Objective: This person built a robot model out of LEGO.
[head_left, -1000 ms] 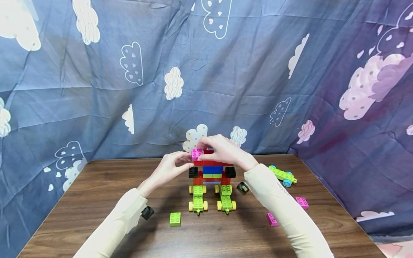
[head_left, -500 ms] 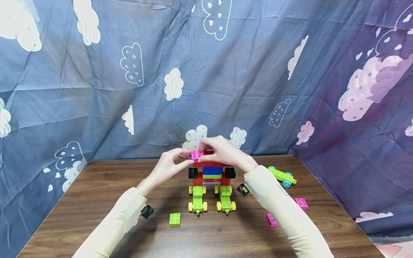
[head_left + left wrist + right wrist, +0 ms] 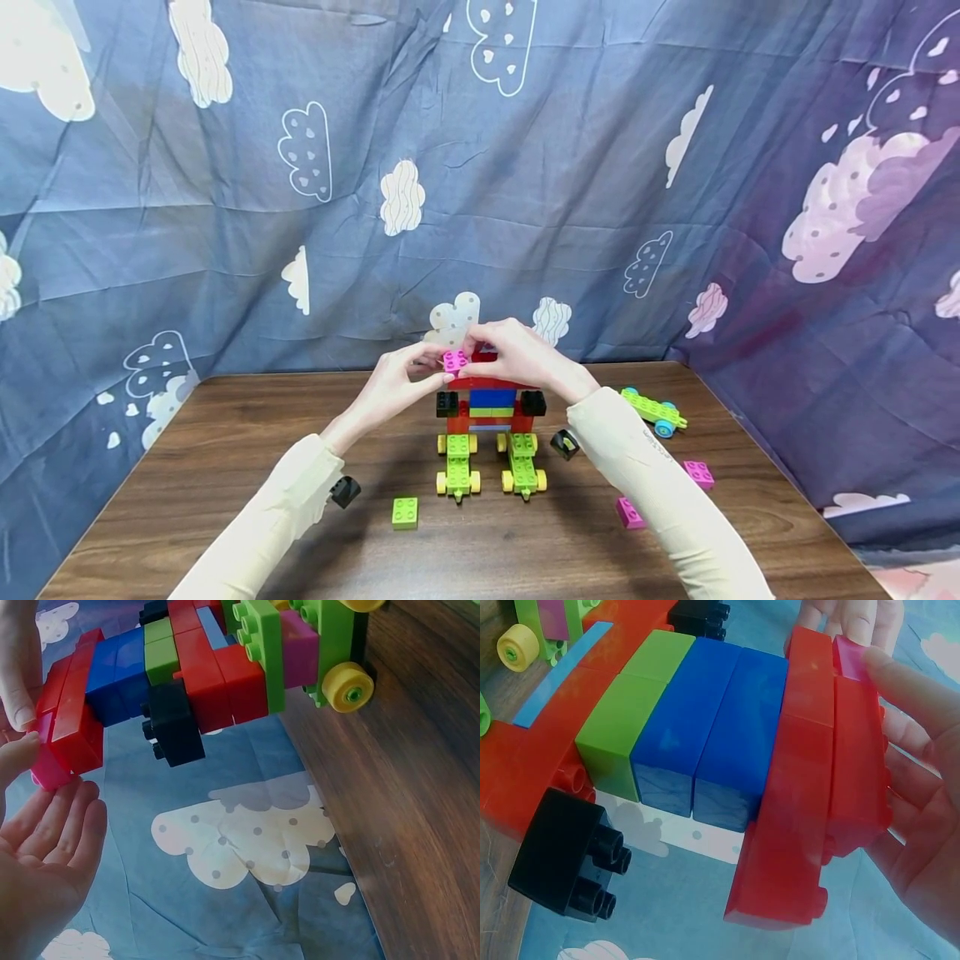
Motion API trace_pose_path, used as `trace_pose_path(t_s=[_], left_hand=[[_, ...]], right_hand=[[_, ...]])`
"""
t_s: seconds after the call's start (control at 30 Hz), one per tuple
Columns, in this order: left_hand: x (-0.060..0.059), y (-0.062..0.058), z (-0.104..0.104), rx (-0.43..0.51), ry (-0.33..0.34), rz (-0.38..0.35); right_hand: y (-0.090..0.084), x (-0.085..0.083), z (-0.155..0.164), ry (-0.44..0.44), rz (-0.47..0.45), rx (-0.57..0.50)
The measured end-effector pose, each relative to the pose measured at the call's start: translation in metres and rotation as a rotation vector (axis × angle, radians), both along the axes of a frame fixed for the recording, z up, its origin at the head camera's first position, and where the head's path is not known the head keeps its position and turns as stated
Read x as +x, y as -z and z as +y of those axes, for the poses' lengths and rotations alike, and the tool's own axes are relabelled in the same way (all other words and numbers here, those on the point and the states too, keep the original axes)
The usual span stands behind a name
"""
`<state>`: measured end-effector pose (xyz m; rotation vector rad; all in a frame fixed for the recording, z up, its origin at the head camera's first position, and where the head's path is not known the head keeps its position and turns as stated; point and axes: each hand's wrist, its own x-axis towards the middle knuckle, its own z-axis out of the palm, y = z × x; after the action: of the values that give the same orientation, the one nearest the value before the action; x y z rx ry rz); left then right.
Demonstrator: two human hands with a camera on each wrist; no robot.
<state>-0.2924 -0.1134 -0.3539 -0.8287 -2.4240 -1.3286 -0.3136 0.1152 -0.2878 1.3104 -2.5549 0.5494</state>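
Note:
A pink 2x2 toy brick (image 3: 454,362) sits at the top left end of a toy-brick figure (image 3: 492,398) built of red, blue, lime and black bricks. My left hand (image 3: 393,385) pinches this brick from the left, thumb in front and fingers on its far side. From the right, my right hand (image 3: 517,358) holds the same brick between thumb and forefinger. In the right wrist view the pink brick (image 3: 851,660) lies against the end of the top red brick (image 3: 859,757); whether it is pressed fully on cannot be told.
The figure stands on two lime wheeled bases (image 3: 459,468) with yellow wheels. A lime brick (image 3: 405,513) lies front left. At right are two pink bricks (image 3: 699,475) and a lime car base (image 3: 652,408) with blue wheels. Patterned cloth (image 3: 480,167) hangs behind the table (image 3: 262,408).
My left fingers have shifted up slightly beside the pink brick. The brick looks a touch lower, and my right hand keeps its hold. The figure stays in place.

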Motion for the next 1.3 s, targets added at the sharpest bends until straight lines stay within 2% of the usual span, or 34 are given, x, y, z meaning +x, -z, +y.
trace_pose_path(t_s=[0.27,0.73,1.13,1.3], left_hand=[[0.001,0.0,0.0,0.004,-0.013,0.003],[0.0,-0.001,-0.004,0.013,0.034,0.021],[-0.003,-0.008,-0.006,-0.026,0.068,0.05],[-0.005,-0.009,-0.008,-0.046,0.077,0.03]], right_hand=[[0.001,0.0,0.006,0.005,-0.021,0.019],[0.004,0.004,0.018,0.029,-0.034,0.033],[0.003,0.004,0.019,0.046,-0.031,0.036],[0.002,0.004,0.018,0.045,-0.023,0.038]])
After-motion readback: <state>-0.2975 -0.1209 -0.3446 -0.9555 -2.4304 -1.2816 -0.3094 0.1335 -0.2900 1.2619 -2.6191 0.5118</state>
